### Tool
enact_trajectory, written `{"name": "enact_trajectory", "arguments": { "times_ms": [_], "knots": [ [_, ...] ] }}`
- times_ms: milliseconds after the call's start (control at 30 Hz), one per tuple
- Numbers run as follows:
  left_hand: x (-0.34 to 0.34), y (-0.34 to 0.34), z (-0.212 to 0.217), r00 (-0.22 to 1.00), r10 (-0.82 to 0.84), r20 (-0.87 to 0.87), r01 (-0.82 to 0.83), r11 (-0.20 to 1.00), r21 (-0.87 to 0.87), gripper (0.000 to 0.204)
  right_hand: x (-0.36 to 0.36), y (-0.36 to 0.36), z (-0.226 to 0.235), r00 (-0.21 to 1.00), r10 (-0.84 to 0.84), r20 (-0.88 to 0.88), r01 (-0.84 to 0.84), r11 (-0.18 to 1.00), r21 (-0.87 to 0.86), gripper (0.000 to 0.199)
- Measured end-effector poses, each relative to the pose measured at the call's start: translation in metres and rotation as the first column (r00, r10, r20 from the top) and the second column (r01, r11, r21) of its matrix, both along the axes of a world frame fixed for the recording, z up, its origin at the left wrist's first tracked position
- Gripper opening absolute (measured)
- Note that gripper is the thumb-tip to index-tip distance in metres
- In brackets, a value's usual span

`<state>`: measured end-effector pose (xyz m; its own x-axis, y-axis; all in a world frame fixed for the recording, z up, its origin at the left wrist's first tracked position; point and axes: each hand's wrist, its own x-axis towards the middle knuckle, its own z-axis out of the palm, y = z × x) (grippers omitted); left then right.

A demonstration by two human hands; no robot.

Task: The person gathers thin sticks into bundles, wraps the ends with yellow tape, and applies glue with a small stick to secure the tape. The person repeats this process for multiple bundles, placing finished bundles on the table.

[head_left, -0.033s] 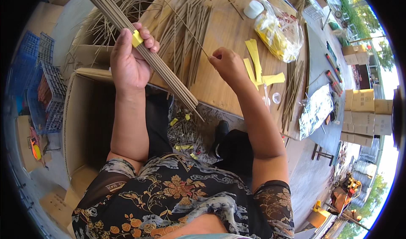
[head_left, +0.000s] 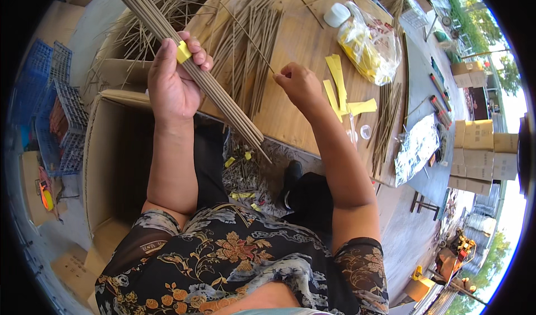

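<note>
My left hand [head_left: 176, 89] is closed around a bundle of thin brown sticks [head_left: 226, 103], which look like incense sticks. The bundle slants from upper left to lower right, over the table's near edge. A yellow paper band [head_left: 183, 52] wraps it between thumb and fingers. Over the table, my right hand [head_left: 300, 84] pinches the near end of a single thin brown stick [head_left: 249, 40], whose far end reaches up and left above a pile of loose sticks [head_left: 259, 50]. Yellow paper strips [head_left: 336, 78] lie just right of that hand.
A clear bag with yellow contents [head_left: 365, 53] and a white round container [head_left: 336, 15] stand farther back on the wooden table [head_left: 298, 122]. More sticks [head_left: 389, 128] lie along its right side. At left are an open cardboard box [head_left: 114, 147], a tangle of sticks [head_left: 164, 22] and blue crates [head_left: 61, 114].
</note>
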<state>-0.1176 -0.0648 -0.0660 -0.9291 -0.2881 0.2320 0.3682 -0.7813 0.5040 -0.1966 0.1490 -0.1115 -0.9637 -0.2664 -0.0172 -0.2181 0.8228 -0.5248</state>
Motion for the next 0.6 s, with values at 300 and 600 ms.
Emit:
{"name": "enact_trajectory", "arguments": {
  "times_ms": [300, 600],
  "knots": [
    [0.004, -0.016, -0.003, 0.998, -0.05, 0.03, 0.048, 0.996, 0.075, 0.025, -0.011, -0.025, -0.005, 0.988, 0.03, 0.15, -0.023, 0.999, -0.047, 0.021],
    [0.01, -0.012, 0.0, 0.997, -0.075, 0.028, 0.074, 0.997, 0.039, 0.029, 0.012, -0.023, 0.01, 0.938, 0.082, 0.336, 0.057, 0.921, -0.385, 0.017]
  ]
}}
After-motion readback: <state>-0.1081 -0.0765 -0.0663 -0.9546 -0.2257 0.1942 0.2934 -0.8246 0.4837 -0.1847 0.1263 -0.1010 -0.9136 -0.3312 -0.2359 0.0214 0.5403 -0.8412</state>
